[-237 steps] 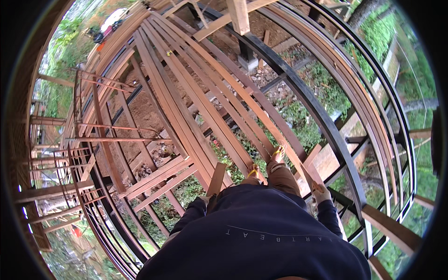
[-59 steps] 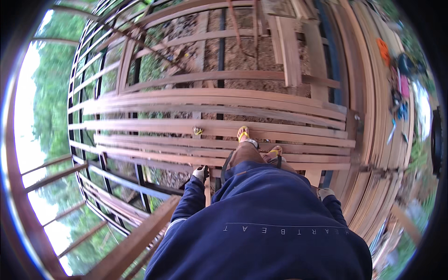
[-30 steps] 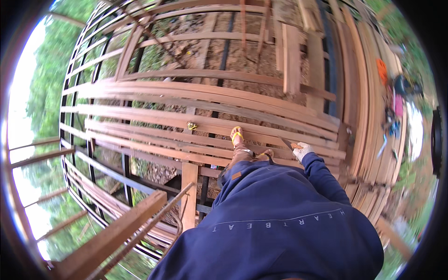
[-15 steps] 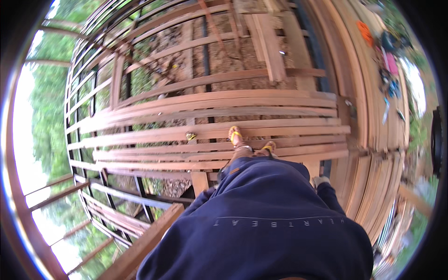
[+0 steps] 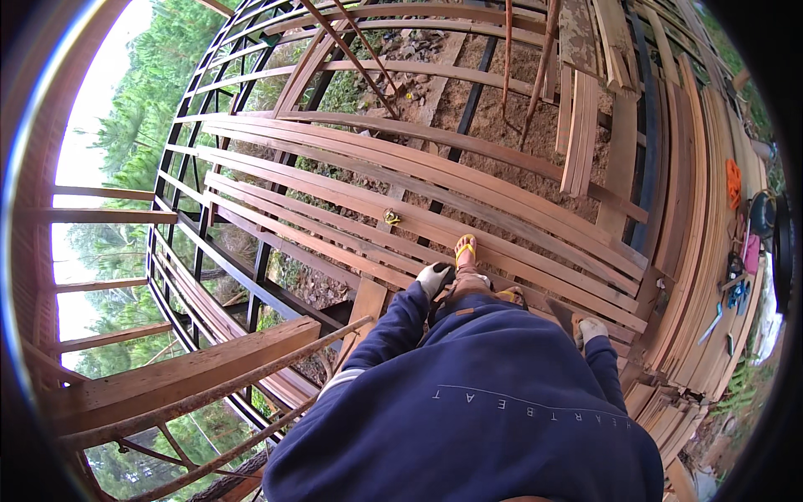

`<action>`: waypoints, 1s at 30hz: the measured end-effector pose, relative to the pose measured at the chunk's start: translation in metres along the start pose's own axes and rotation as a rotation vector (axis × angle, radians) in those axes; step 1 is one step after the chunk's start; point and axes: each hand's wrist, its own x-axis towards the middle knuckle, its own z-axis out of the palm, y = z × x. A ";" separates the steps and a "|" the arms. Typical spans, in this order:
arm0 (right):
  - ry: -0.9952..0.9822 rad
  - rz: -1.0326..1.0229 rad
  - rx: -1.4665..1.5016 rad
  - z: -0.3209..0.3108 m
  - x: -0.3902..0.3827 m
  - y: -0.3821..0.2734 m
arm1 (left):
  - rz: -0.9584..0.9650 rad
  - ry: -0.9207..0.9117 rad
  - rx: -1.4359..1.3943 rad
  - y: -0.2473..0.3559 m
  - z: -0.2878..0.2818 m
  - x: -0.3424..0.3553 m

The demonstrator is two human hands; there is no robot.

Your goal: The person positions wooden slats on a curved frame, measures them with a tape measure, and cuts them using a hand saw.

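Observation:
My left hand [image 5: 434, 279], in a pale glove, is beside my left hip with its fingers curled. Something black shows at its fingertips, too small to name. On the other side, my gloved right hand [image 5: 592, 328] is closed at the end of a dark brown wooden board [image 5: 561, 315]; my body hides part of that board. Below me, one foot in a yellow flip-flop [image 5: 466, 248] stands on long reddish-brown planks [image 5: 335, 181] laid side by side with gaps. A small yellow and dark object [image 5: 391, 217] lies on the planks ahead of my left hand.
Dark metal beams [image 5: 456, 151] run beneath the planks, with bare soil [image 5: 493, 113] showing below. Stacked boards [image 5: 698, 226] line the right, carrying an orange coil [image 5: 733, 184] and tools. A thick timber beam [image 5: 184, 368] and rusty rods [image 5: 335, 333] cross the lower left.
My view has turned, so planks now slant down to the right. My left hand has come into sight beside my hip. More of my right hand shows, with a dark board at it.

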 end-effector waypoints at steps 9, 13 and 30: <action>0.306 -0.065 -0.480 0.001 -0.006 -0.050 | -0.488 0.072 0.001 -0.170 -0.095 -0.128; 0.104 -0.243 -0.902 -0.009 -0.002 -0.027 | -0.446 -0.067 0.203 -0.148 -0.101 -0.114; 0.078 -0.355 -0.901 0.044 -0.049 0.138 | -0.117 -0.197 -0.076 0.057 -0.039 0.059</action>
